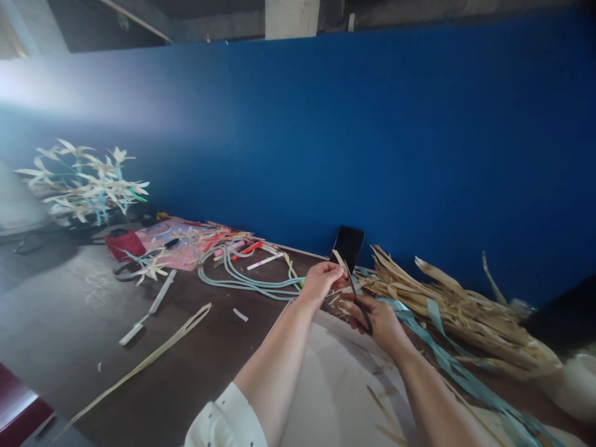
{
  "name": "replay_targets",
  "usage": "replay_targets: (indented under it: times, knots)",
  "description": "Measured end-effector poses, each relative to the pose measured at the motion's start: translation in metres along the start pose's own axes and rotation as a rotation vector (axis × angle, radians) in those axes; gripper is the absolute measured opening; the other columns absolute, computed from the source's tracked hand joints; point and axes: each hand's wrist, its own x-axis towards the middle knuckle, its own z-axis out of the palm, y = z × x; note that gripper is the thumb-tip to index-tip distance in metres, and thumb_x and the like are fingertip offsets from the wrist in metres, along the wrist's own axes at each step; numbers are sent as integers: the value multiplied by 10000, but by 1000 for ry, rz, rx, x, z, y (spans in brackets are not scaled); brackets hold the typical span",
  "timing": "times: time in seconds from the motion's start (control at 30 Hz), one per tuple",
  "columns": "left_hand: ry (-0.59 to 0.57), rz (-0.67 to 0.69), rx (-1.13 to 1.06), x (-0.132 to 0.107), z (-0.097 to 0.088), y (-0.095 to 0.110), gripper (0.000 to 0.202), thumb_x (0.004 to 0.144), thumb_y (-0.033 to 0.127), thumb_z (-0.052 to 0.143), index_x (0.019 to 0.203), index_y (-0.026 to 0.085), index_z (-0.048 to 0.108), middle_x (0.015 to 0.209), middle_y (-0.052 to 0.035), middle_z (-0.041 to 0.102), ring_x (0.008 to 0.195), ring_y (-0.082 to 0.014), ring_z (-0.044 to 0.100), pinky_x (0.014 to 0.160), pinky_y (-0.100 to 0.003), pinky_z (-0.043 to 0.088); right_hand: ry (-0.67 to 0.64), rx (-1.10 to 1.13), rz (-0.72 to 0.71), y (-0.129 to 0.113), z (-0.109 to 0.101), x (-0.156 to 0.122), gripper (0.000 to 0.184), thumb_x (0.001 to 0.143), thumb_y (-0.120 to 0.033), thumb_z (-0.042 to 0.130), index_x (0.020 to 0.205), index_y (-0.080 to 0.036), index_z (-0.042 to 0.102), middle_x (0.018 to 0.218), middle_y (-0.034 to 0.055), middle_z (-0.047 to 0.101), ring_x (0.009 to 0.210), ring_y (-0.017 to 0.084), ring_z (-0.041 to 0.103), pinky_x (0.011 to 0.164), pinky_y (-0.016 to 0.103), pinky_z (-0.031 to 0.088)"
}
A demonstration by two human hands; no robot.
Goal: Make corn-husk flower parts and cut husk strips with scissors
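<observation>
My left hand (321, 279) pinches a pale dried leaf strip (339, 259) and holds it up above the table. My right hand (379, 320) is closed round dark scissors (359, 299), whose blades point up at the strip just below my left fingers. Both hands hover over a white sheet (335, 372) on the dark wooden table (93, 329). A black phone (348, 247) leans against the blue wall right behind the hands.
A heap of dried husks (456, 310) and light blue ribbons (447, 360) lies to the right. Coiled pale green cord (242, 276), a pink mat (172, 242), leaf strips (153, 354) and straw flowers (88, 180) lie to the left. The blue wall (372, 143) backs the table.
</observation>
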Motion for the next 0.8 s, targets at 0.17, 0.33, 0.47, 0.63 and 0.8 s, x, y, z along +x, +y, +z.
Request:
replay_targets:
  times: [0.17,0.33,0.47,0.63,0.8]
  knots:
    - [-4,17,4,2,-1,-2,209,642,283,723,706,114,619,632,-15,599,546,-79,535,565,-216,448,5,15,9,-1,0,0,517,757,-515,606,1085,-119,657,491,-27,550,421,104,427,449,246,347]
    - [-7,19,23,1,-1,-1,207,676,297,704,714,109,625,661,-35,624,573,-86,563,559,-203,462,25,77,22,2,0,1,509,731,-489,651,1087,-125,656,516,-21,568,444,106,449,460,241,352]
    - [10,9,21,0,-1,2,177,705,265,681,750,104,622,779,-76,665,636,-106,602,555,-205,484,70,138,49,4,1,3,508,705,-470,686,1083,-132,660,520,-17,579,455,106,461,452,231,348]
    - [31,13,29,1,-1,2,163,687,219,690,776,116,601,763,-62,661,643,-118,614,557,-221,495,61,165,57,9,1,5,489,705,-464,691,1077,-147,667,526,-13,587,457,102,466,449,225,343]
    - [25,19,50,2,-2,0,189,669,223,699,801,124,607,740,-44,646,637,-119,600,558,-228,490,42,177,45,9,1,6,523,698,-476,690,1085,-125,660,523,-3,587,452,106,468,447,232,340]
